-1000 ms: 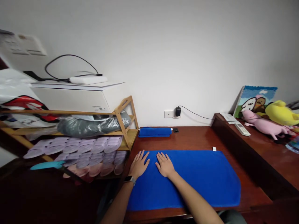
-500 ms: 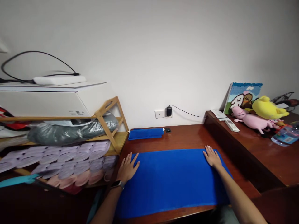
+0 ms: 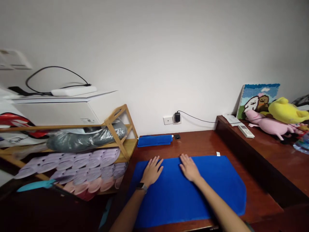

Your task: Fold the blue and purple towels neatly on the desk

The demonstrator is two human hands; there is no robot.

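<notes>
A blue cloth, towel-like, lies spread flat on the reddish-brown wooden desk. Near the cloth's far edge, left of its middle, my left hand rests on it with fingers spread; a watch is on that wrist. My right hand lies palm down close to the far edge around the middle, fingers stretched out. Neither hand holds anything. A small white tag sticks out at the cloth's far right edge. Folded blue cloths lie at the back of the desk.
On the left stands a wooden rack with slippers, a plastic-wrapped bundle and a white box. The raised right side holds a remote control, a pink plush toy and a yellow plush toy. A black plug sits in the wall.
My right hand has moved left from the cloth's far right corner to near its middle. My left hand has shifted inward from the left edge. The view has turned slightly left.
</notes>
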